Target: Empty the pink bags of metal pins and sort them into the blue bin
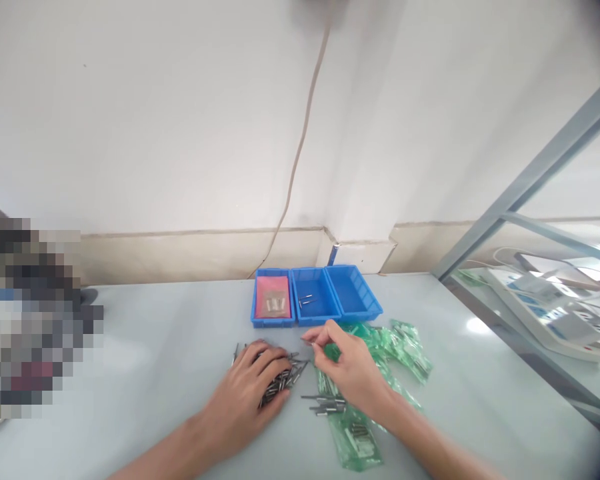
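Metal pins (pixel 281 384), partly hidden, pinched piece (pixel 308 343) unclear

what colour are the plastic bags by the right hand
Green and see-through; the plastic bags show best in the head view.

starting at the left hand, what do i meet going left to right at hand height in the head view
Left hand → right hand → rightmost green plastic bag → grey frame's lower rail.

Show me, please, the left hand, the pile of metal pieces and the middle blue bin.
Left hand (pixel 247 390), head view: back of the hand.
Pile of metal pieces (pixel 281 387), head view: uncovered part.
Middle blue bin (pixel 324 305), head view: bare floor.
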